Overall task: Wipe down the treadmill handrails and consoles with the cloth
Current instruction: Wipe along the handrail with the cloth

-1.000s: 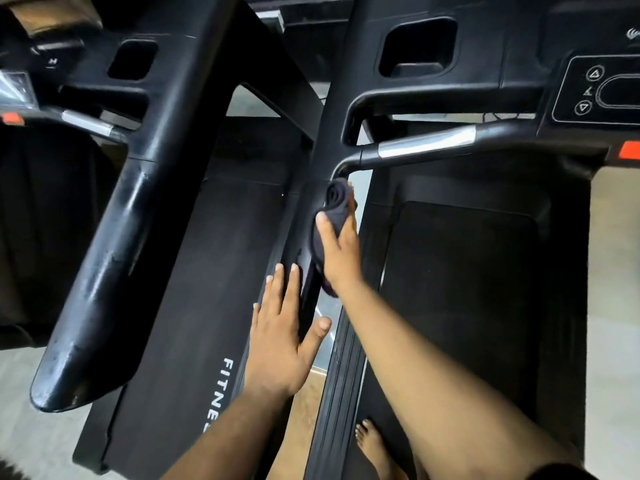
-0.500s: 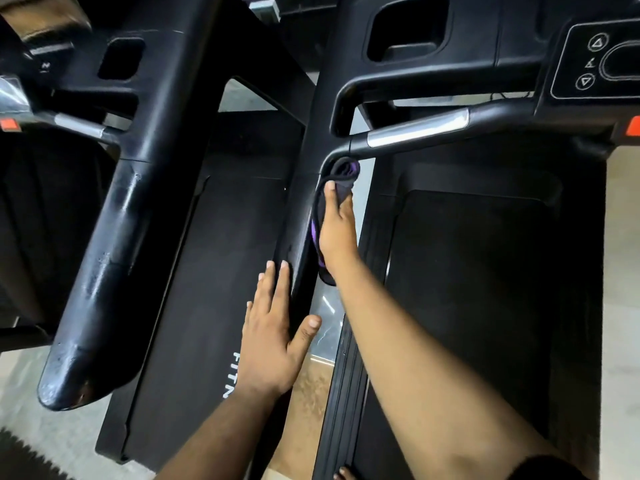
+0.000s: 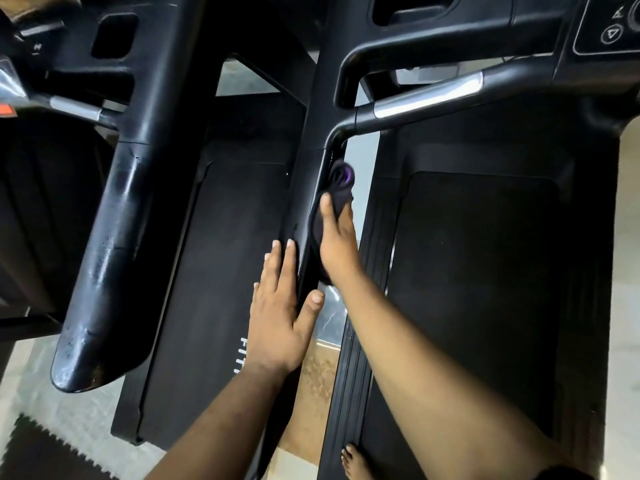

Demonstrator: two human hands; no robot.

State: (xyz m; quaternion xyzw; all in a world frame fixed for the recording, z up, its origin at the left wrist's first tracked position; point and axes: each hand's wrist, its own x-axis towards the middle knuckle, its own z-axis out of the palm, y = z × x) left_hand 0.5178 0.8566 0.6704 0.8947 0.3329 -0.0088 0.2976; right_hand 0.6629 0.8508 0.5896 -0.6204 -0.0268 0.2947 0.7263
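A dark cloth with a purple fold [image 3: 341,176] lies pressed against the inner side of the black handrail [image 3: 308,188] of the right treadmill, a little below the bend where the cross bar joins. My right hand [image 3: 337,244] grips the cloth, thumb on top and fingers wrapped round the rail's side. Just below it, my left hand [image 3: 277,317] rests flat on the same rail with fingers straight and thumb spread. The console panel with arrow buttons [image 3: 609,26] shows at the top right corner.
A silver-sleeved grip bar [image 3: 429,95] runs right from the rail. The neighbouring treadmill's thick black handrail [image 3: 110,237] slants down on the left. Belts [image 3: 478,271] lie below. A bare foot [image 3: 356,460] stands on the side rail. A foam mat [image 3: 41,455] is bottom left.
My right hand slid the cloth up the handrail toward the bend, then eased back slightly. My left hand kept its place on the rail. The view tilted a little.
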